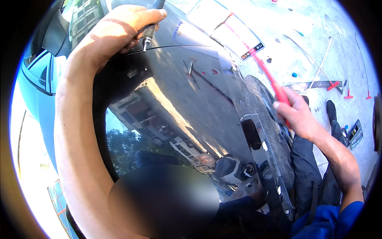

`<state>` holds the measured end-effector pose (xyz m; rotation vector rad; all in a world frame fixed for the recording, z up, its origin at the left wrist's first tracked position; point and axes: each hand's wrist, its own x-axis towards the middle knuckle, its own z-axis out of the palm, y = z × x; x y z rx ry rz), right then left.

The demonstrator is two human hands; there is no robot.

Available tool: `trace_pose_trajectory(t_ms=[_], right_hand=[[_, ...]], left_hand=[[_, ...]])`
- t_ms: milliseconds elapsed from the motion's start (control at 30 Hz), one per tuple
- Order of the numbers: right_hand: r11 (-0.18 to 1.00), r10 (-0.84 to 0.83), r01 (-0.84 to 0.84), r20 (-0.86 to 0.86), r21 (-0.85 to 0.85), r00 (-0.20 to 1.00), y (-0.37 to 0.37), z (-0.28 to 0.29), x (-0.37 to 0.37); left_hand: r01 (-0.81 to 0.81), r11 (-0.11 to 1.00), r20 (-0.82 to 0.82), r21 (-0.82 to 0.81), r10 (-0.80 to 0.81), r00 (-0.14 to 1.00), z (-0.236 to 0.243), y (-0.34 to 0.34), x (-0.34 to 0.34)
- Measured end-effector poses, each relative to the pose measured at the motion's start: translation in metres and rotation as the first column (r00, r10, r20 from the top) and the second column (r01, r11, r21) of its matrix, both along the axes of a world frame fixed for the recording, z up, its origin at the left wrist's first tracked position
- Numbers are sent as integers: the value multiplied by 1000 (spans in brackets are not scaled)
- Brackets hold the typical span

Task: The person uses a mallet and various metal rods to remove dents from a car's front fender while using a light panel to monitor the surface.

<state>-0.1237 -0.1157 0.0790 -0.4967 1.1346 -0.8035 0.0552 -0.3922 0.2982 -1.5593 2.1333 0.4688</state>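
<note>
My left hand (129, 26) reaches to the far side and is closed around a dark, pen-like punch (149, 34). The punch's metal tip points down at a glossy dark car body panel (191, 103), close to a panel seam; whether it touches cannot be told. My right hand (296, 111) is wrapped round the red handle of a slim hammer (268, 73), raised to the right of the panel. The hammer's narrow head is up by a white light board (242, 24), apart from the punch. Buildings, a vehicle and trees are mirrored in the panel.
Several long rods with red T-handles (333, 85) lie on the pale concrete floor (314, 44) at right. A blue cap (294, 75) and a dark flat case (355, 134) are there too. A light blue car (39, 87) stands at left. My legs (306, 159) are beside the bodywork.
</note>
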Motion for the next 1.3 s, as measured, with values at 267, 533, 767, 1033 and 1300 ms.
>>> trace_pose_trajectory(t_ms=[267,533,767,1033,1300], right_hand=[[996,-78,80,-33,46,996,5,0,-4],[996,-92,92,-30,-22,995,6,-11,-1],[1000,9,-9,-13,23,1000,5,-4,1],[998,-50,41,-199,-47,979,9,-23,-4],[946,-100,120,-83,300,992,41,-80,-33]], left_hand=[[32,998,-50,-54,-35,998,-1,5,4],[62,993,-43,-97,-67,997,0,7,8],[46,994,-16,-103,-48,999,3,4,9],[28,991,-33,-134,-33,999,-3,5,13],[-64,988,23,-140,68,997,-2,13,-1]])
